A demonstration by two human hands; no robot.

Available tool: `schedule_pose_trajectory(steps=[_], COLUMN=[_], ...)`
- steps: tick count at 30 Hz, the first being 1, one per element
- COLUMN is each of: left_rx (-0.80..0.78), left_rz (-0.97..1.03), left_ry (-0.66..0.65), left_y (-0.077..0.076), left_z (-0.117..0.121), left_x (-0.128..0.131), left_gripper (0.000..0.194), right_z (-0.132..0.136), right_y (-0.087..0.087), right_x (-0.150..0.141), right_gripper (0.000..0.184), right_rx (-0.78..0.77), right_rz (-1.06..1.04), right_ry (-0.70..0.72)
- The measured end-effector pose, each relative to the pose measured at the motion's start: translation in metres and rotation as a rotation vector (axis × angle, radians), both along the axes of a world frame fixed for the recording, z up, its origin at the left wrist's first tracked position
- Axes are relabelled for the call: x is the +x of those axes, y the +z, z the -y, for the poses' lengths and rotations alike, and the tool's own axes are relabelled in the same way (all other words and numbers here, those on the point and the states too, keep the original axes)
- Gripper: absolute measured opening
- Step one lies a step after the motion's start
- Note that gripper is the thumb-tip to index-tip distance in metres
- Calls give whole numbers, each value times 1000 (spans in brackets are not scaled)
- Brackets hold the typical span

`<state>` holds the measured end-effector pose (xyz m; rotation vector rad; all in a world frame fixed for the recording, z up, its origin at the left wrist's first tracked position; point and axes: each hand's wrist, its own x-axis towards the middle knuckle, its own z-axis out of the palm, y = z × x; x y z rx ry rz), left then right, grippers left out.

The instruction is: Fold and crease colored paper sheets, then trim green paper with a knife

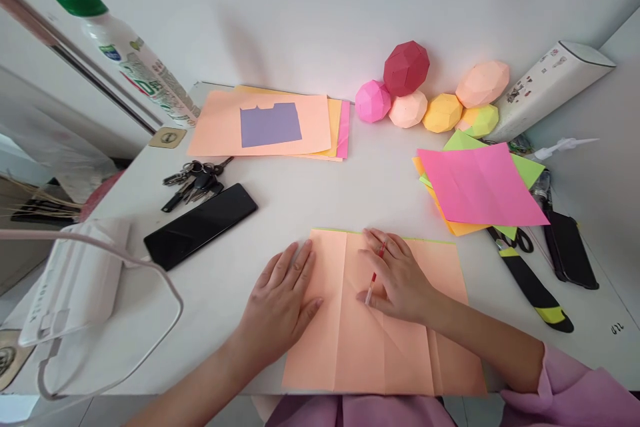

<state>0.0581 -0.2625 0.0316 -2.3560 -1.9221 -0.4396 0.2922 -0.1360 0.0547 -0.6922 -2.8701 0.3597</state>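
Note:
A peach sheet of paper (360, 353) with several upright and slanting creases lies by the table's front edge, a thin green edge showing beneath it. Spread flat, my left hand (281, 300) rests on its left side, fingers stretched toward the upper left corner. My right hand (400, 277) is over the sheet's upper middle, its fingers closed around a thin red-and-clear pen refill (374, 277). The refill slants down to the left, its lower end near my thumb and the paper; whether it touches cannot be made out.
Pink, orange and green sheets (483, 187) lie at right, partly over a black-and-yellow cutter (535, 287), beside a dark phone (570, 250). Folded paper balls (407, 70) stand behind. At left are a black phone (200, 227), keys (197, 181), stacked paper (215, 123) and a cabled white box (75, 287).

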Motion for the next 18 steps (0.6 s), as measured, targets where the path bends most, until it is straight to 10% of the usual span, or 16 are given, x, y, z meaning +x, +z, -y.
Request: schedule_pose_trajectory(steps=[18], left_rx=[-3], left_rz=[7], left_ry=[-7], left_y=[-2], left_z=[2], left_x=[3], left_gripper=[65], right_z=[3], right_y=[-7], right_x=[3], right_gripper=[51], right_rx=[-3], right_rz=[-5], right_ry=[-10])
